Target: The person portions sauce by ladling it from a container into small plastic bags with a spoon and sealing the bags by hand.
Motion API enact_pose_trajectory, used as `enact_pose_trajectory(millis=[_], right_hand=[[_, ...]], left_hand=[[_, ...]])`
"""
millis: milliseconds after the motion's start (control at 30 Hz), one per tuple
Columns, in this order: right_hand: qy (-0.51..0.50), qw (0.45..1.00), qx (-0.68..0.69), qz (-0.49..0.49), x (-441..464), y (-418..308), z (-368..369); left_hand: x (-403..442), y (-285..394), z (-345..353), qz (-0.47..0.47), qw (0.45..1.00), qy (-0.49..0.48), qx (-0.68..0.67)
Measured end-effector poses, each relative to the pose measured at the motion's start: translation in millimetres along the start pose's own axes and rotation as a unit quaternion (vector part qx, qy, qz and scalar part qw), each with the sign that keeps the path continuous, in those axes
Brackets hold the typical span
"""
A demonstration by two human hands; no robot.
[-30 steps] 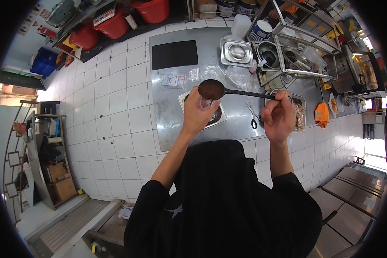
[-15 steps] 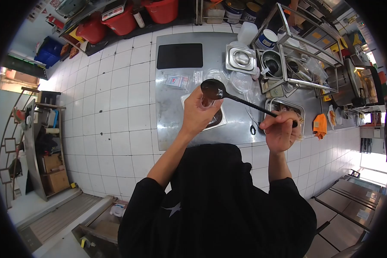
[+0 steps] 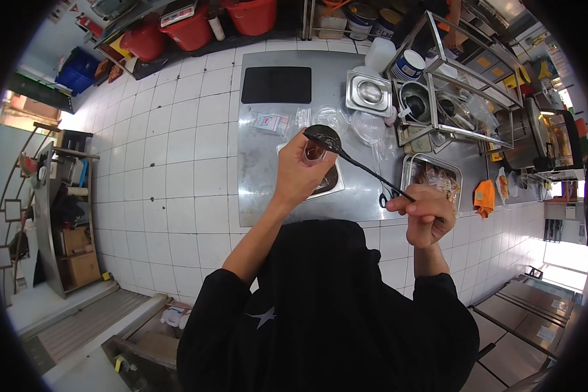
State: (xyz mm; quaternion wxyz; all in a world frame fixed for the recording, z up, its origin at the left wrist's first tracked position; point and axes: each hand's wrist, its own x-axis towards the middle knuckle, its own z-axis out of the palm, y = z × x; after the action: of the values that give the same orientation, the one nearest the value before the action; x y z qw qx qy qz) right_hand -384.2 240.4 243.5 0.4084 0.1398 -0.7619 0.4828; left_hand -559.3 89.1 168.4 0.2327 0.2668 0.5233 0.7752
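My left hand (image 3: 295, 175) is wrapped round a small clear plastic cup (image 3: 314, 154) with reddish-brown sauce in it. Over the cup's rim tilts the bowl of a black ladle (image 3: 324, 136), coated in something dark and wet. The fingers of my right hand (image 3: 430, 212) close on the far end of its handle. Beneath the cup, partly hidden by my left hand, sits a pale-rimmed pan (image 3: 338, 189) of dark brown sauce. Black-handled scissors (image 3: 383, 200) lie close to my right fingertips.
The steel table (image 3: 258, 189) carries a black flat panel (image 3: 276, 85), a plastic packet (image 3: 270, 123), clear lids (image 3: 368, 129) and a lidded steel pan (image 3: 368, 93). On the right are a tray (image 3: 460, 189) of bagged items, a metal rack (image 3: 470, 127) and an orange cloth (image 3: 484, 197).
The ladle's bowl has tipped further over the cup, its dark underside now showing. My right hand has turned and shifted slightly downward; my left hand stays nearly still.
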Motion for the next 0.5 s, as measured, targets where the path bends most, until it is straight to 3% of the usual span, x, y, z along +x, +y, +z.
enact_pose_trajectory(millis=[500], right_hand=[[-0.033,0.996,-0.077,-0.04,9,-12,3]], left_hand=[[1,5,1,-0.011,1.0,0.019,0.022]])
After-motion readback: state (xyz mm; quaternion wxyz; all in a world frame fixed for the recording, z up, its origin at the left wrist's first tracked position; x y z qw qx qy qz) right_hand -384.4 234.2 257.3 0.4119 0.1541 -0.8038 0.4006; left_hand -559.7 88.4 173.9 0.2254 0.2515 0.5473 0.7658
